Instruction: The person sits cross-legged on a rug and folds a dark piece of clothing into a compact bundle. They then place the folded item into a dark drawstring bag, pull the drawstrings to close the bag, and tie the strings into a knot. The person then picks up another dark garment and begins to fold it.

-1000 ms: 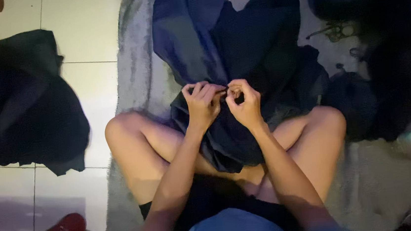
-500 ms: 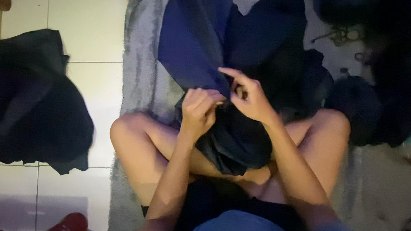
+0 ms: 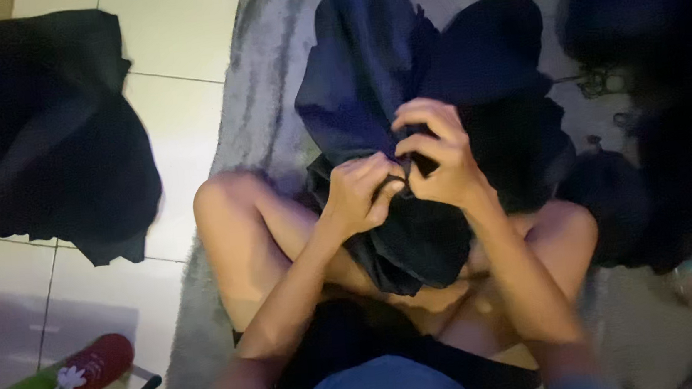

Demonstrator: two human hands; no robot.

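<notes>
I sit cross-legged on a grey rug (image 3: 265, 85) with a dark navy garment (image 3: 369, 76) draped from my lap away from me. My left hand (image 3: 361, 191) pinches a bunched fold of the garment near its middle. Right beside it, touching, my right hand (image 3: 436, 155) grips the same fold with fingers curled over the cloth. A darker, almost black part of the garment (image 3: 417, 242) hangs below both hands onto my crossed legs.
A black heap of cloth (image 3: 41, 138) lies on the pale floor tiles at the left. More dark clothes (image 3: 656, 109) are piled at the right. A red-capped green bottle (image 3: 54, 387) lies at the lower left.
My right hand rose and spread its fingers, then came back down and closed on the fold next to the left hand. The garment is bunched higher over my lap.
</notes>
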